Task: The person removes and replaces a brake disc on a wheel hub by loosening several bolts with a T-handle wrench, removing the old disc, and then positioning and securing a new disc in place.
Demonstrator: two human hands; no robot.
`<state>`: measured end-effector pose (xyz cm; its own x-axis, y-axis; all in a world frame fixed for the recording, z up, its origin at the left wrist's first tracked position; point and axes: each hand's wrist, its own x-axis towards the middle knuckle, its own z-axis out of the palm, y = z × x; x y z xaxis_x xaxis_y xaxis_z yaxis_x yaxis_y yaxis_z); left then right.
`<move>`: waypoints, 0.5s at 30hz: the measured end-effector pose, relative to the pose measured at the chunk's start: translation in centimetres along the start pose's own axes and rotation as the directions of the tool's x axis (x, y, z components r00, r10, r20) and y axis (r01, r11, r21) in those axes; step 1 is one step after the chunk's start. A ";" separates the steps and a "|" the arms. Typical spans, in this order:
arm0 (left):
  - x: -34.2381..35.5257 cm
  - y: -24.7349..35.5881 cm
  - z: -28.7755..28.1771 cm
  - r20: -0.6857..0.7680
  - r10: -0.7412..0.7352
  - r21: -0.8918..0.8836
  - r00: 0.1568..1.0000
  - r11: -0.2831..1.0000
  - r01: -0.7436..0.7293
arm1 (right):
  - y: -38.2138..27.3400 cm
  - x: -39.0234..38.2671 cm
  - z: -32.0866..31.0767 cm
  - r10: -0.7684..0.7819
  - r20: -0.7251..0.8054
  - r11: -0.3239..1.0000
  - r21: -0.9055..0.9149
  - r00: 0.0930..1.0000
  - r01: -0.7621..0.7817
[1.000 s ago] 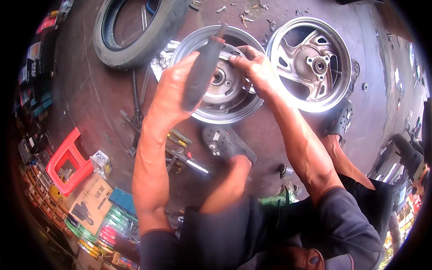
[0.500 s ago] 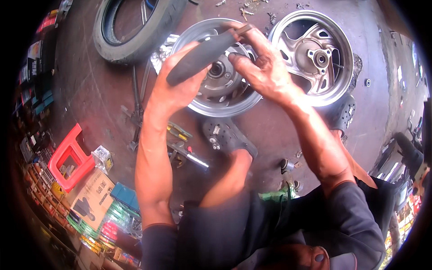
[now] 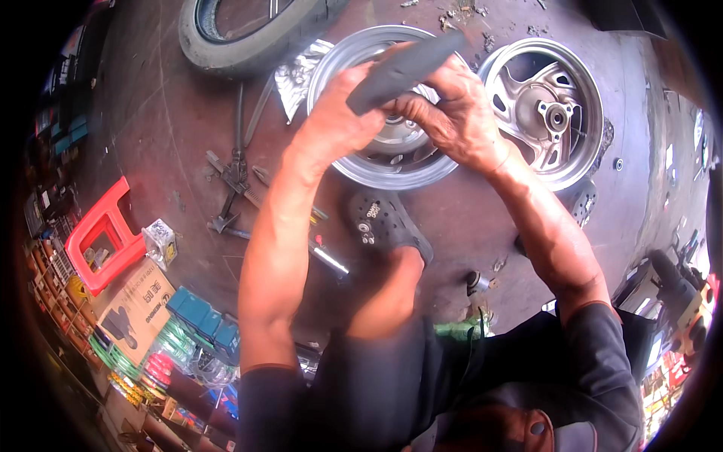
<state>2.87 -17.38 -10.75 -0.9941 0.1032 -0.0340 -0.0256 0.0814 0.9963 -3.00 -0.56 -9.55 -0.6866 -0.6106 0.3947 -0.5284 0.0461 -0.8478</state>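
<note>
A dark grey, elongated object [image 3: 407, 71], smooth and tapered, is held up over a silver wheel rim [image 3: 399, 181]; blur hides its exact kind. My left hand [image 3: 343, 109] is closed round its near end. The fingers of my right hand [image 3: 463, 113] bend behind its far end, and the right thumb reaches in under it beside the left fingers. Both hands cover much of the rim and its hub. A second silver rim [image 3: 546, 113], with broad spokes and a hub, lies just right of the first one.
A black tyre [image 3: 248, 56] lies far left, near crumpled silver foil [image 3: 301, 79]. Metal tools [image 3: 237, 177] are strewn by my left forearm. A red plastic frame [image 3: 102, 233] and a cardboard box [image 3: 135, 309] are at left. My foot in a black clog [image 3: 384, 222] is below the rim.
Both hands have come closer together. The dark grey object now slants up to the right, its far end past the right fingers. The whole view has shifted slightly.
</note>
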 end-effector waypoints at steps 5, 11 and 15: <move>-0.6 -1.0 1.5 -0.227 -0.082 0.108 0.970 0.988 0.108 | 0.7 -0.6 0.2 0.158 -0.085 0.983 0.107 0.984 -0.149; -1.5 -1.9 2.3 -0.338 0.228 0.428 0.913 0.901 -0.067 | -1.1 0.1 0.2 0.080 -0.018 0.996 0.049 0.997 -0.079; -1.6 -1.5 1.8 -0.311 0.280 0.475 0.908 0.873 -0.106 | -1.0 0.3 -0.1 -0.014 0.059 1.000 -0.013 0.998 0.015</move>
<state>4.72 -15.84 -12.35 -0.9429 -0.1920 0.2724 0.1335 0.5313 0.8366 -2.71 -0.68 -8.55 -0.6484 -0.6568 0.3849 -0.5448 0.0472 -0.8372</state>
